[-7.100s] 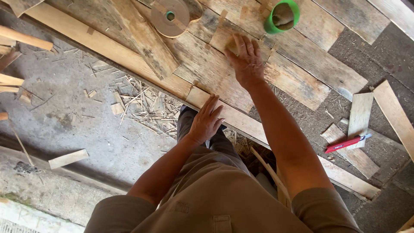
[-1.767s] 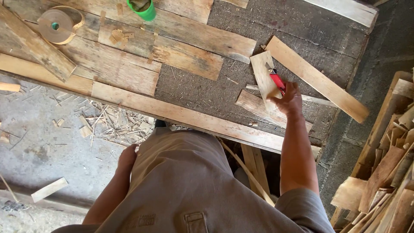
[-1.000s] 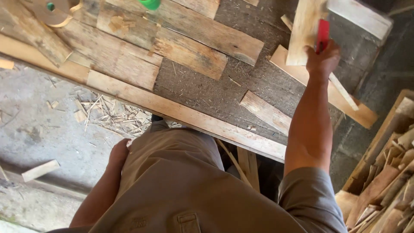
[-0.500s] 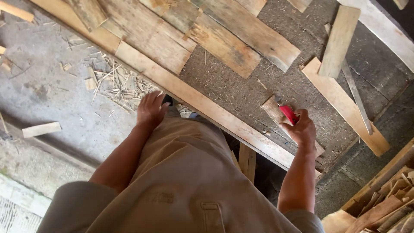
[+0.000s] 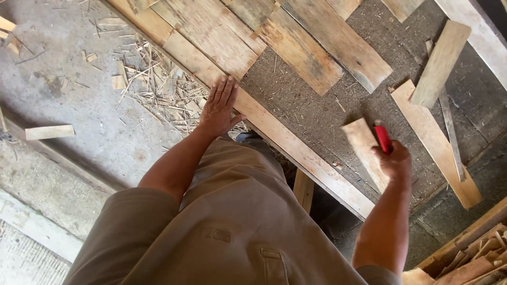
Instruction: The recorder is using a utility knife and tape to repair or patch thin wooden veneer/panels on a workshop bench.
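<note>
My right hand (image 5: 393,161) is closed around a short pale wooden slat (image 5: 364,150) and a red utility knife (image 5: 382,138), held just above the dark board surface (image 5: 317,105). My left hand (image 5: 219,108) is flat with fingers spread, resting on the edge of a long wooden plank (image 5: 296,145) that runs diagonally along the front of the work surface. Weathered wooden planks (image 5: 301,50) lie side by side on the board beyond it.
Loose slats (image 5: 441,63) lie at the right on the board. Wood splinters and shavings (image 5: 153,95) litter the concrete floor, with a small offcut (image 5: 50,132) at the left. A stack of cut wood pieces (image 5: 470,258) sits at the lower right.
My right hand went to the slat and red knife at the right, lifted them and brought them back toward me. My left hand came up from my side onto the long plank's edge.
</note>
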